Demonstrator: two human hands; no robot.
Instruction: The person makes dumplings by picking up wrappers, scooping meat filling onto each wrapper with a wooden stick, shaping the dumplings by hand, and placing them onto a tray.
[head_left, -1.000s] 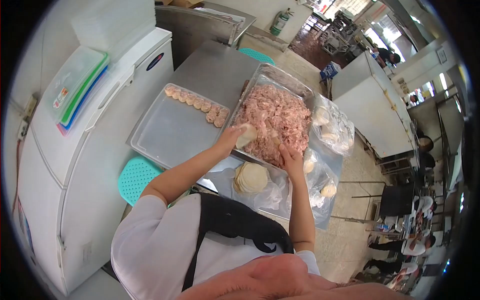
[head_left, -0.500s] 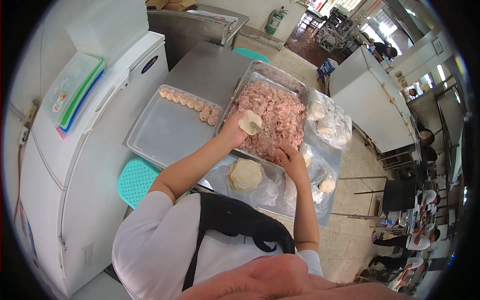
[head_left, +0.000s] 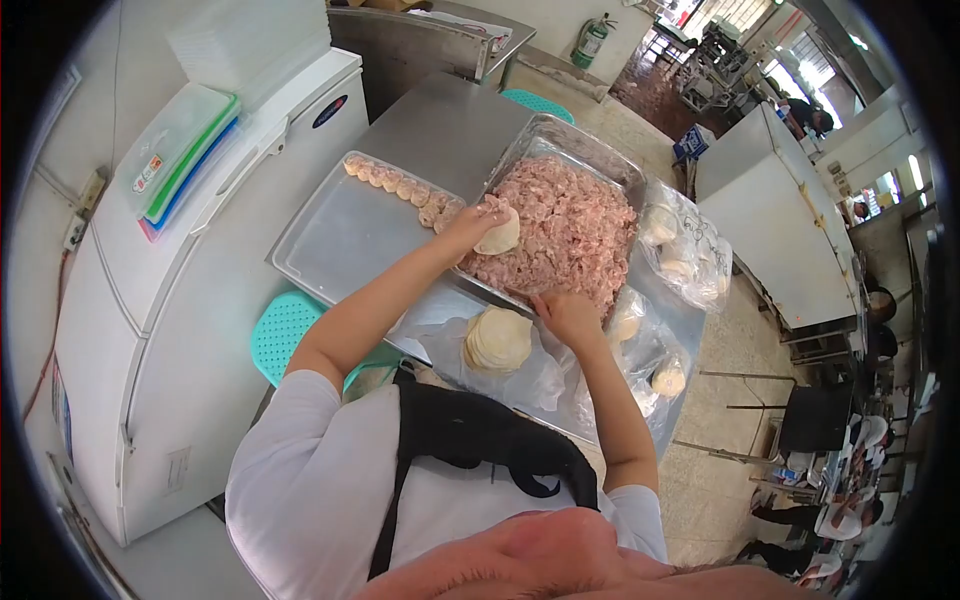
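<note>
My left hand (head_left: pixel 468 226) is closed around a round, pale dough wrapper (head_left: pixel 499 234) over the left side of a deep metal pan (head_left: pixel 620 172). Pink ground meat (head_left: pixel 565 225) fills much of that pan. At the pan's near rim, my right hand (head_left: pixel 570 317) is closed, apparently on a flat-bladed tool; its blade cannot be made out against the meat. A stack of round wrappers (head_left: pixel 498 340) lies on plastic just in front of the pan. Left of the pan, a shallow tray (head_left: pixel 345 240) holds a row of filled dumplings (head_left: pixel 395 184) along its far edge.
Plastic bags of dough balls (head_left: pixel 672 245) lie right of the pan on the metal table (head_left: pixel 440 120). A white chest freezer (head_left: pixel 215 330) stands at left, with lids (head_left: pixel 190 150) on top. A turquoise stool (head_left: pixel 285 335) sits under the tray's near side. People are at work far right.
My left hand and the wrapper have shifted slightly toward the dumpling row. My right hand has drawn back to the near rim, and the blade seen on the wrapper is out of sight.
</note>
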